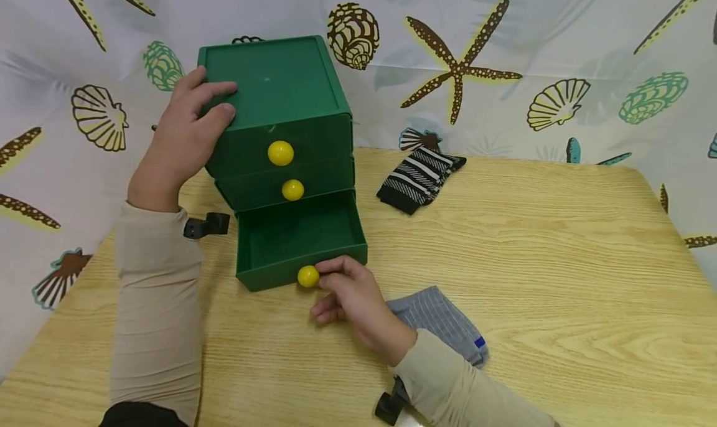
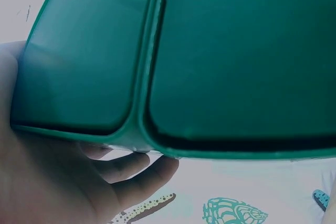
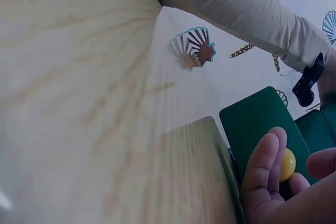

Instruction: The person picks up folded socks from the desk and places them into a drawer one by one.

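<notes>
A green drawer cabinet (image 1: 269, 84) with yellow knobs stands on the table, its bottom drawer (image 1: 302, 228) pulled out and bare inside. My left hand (image 1: 193, 128) rests on the cabinet's top left edge, thumb and index finger lying on the top. In the left wrist view its other fingers (image 2: 131, 177) reach along the green side. At the front of the bottom drawer, my right hand (image 1: 358, 296) pinches the round yellow knob (image 1: 308, 276) between thumb and index finger. The right wrist view shows that knob (image 3: 287, 165) partly hidden behind fingers.
A grey striped sock (image 1: 442, 321) lies beside my right wrist, partly covered by it. Black and white patterned socks (image 1: 417, 178) lie right of the cabinet. The upper drawers, with knobs (image 1: 281, 153), are closed. A shell-print cloth (image 1: 504, 41) hangs behind the wooden table (image 1: 560, 259).
</notes>
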